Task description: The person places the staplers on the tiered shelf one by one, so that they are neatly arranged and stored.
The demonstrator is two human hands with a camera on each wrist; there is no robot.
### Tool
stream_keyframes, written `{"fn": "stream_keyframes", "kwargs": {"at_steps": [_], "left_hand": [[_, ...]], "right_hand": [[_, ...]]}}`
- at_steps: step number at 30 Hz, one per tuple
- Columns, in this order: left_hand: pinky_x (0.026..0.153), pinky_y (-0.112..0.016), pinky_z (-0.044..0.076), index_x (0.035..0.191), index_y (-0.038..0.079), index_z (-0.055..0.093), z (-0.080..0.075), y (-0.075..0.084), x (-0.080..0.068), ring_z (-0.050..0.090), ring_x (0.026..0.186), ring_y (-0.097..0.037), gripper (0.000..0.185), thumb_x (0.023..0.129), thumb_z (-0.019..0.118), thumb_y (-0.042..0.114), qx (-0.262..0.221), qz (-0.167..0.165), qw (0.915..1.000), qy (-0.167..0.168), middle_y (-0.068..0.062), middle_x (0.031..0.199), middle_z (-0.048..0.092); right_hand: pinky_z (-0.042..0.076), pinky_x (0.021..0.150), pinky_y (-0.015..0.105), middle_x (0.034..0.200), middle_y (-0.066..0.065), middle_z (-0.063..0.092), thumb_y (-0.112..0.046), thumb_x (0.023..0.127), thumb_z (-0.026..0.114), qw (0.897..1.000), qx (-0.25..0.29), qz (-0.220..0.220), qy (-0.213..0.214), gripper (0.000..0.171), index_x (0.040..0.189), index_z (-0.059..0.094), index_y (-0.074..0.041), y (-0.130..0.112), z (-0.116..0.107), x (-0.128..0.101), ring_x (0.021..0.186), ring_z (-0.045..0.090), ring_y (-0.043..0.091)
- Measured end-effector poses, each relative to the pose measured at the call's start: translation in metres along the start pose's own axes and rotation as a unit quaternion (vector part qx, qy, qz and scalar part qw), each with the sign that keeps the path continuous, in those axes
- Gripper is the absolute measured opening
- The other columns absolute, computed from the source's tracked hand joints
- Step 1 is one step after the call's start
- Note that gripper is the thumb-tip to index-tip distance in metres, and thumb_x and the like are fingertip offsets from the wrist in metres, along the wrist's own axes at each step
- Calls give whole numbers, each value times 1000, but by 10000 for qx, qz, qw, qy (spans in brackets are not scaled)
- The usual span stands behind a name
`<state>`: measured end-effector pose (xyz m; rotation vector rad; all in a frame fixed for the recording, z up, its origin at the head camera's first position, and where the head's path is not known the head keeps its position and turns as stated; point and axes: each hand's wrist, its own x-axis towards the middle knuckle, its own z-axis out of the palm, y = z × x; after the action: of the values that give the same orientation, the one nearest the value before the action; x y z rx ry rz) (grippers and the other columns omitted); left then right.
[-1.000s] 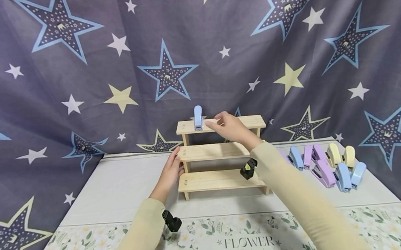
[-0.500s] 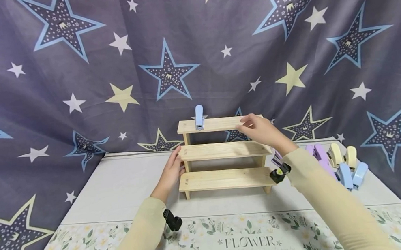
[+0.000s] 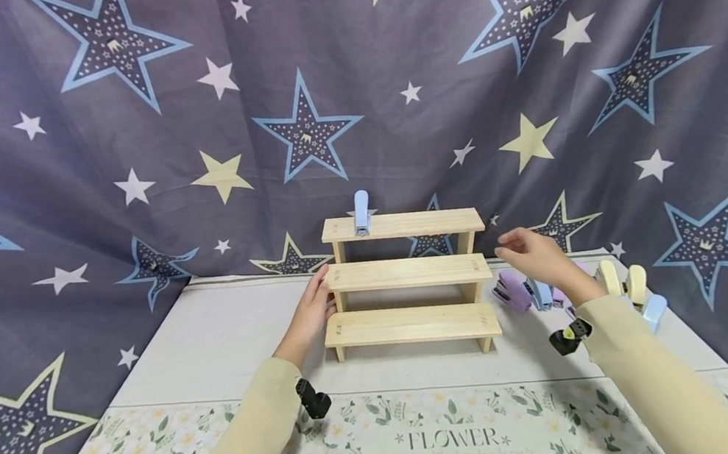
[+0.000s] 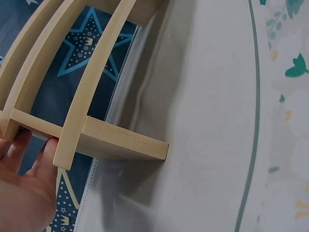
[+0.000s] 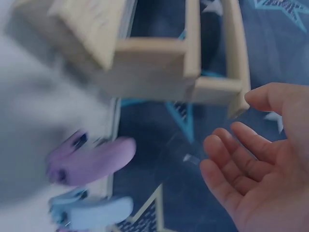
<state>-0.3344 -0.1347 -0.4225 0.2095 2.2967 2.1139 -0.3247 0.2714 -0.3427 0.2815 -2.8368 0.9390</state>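
A three-tier wooden display shelf [image 3: 409, 272] stands at the middle of the table. My left hand [image 3: 310, 312] grips its left end at the middle tier; in the left wrist view the fingers [image 4: 46, 162] bend around the side wood. On the top tier, left of centre, a light blue stapler [image 3: 361, 214] stands with its rounded end up. My right hand [image 3: 538, 259] is in the air right of the shelf, holding nothing, its fingers loosely bent. Below it are a purple stapler [image 3: 513, 291] and a blue stapler [image 3: 542, 295], also showing in the right wrist view.
More staplers lie on the right, including cream ones [image 3: 636, 283] and a light blue one [image 3: 654, 311], partly behind the right sleeve. A floral mat [image 3: 452, 436] covers the table's front. A star-patterned curtain [image 3: 193, 126] hangs close behind the shelf.
My right hand has moved right and down, from beside the blue stapler on the top tier to over the staplers on the right. The left hand stays on the shelf.
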Motion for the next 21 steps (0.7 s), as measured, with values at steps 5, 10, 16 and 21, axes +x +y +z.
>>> {"fn": "stream_keyframes", "kwargs": {"at_steps": [5, 10, 16, 21], "left_hand": [[115, -53, 34, 161, 14, 19, -1, 0, 1, 34, 140, -48, 51, 112, 26, 23, 45, 56, 10000, 21, -25, 160, 22], [114, -51, 36, 161, 15, 22, -1, -2, 1, 36, 140, -44, 49, 112, 26, 23, 140, 97, 9998, 68, -24, 158, 27], [115, -52, 35, 161, 16, 22, 0, -2, 0, 36, 141, -43, 49, 112, 26, 23, 155, 83, 9998, 69, -24, 158, 28], [115, -52, 33, 161, 15, 20, 0, -1, 1, 34, 141, -43, 50, 112, 26, 22, 58, 55, 10000, 13, -24, 159, 25]], "right_hand": [[54, 85, 51, 115, 25, 65, -27, 101, 58, 10000, -20, 72, -59, 45, 129, 56, 7, 27, 4, -5, 106, 62, 40], [56, 78, 48, 107, 23, 69, -24, 98, 62, 9997, -197, 113, -18, 44, 127, 59, 10, 53, 17, -9, 98, 65, 38], [57, 76, 46, 102, 23, 72, -21, 96, 65, 9996, -274, 111, 3, 43, 122, 61, 13, 75, 33, -14, 95, 67, 39], [57, 77, 47, 98, 21, 73, -19, 93, 66, 9990, -440, 86, 93, 41, 118, 64, 13, 83, 43, -15, 91, 68, 37]]}}
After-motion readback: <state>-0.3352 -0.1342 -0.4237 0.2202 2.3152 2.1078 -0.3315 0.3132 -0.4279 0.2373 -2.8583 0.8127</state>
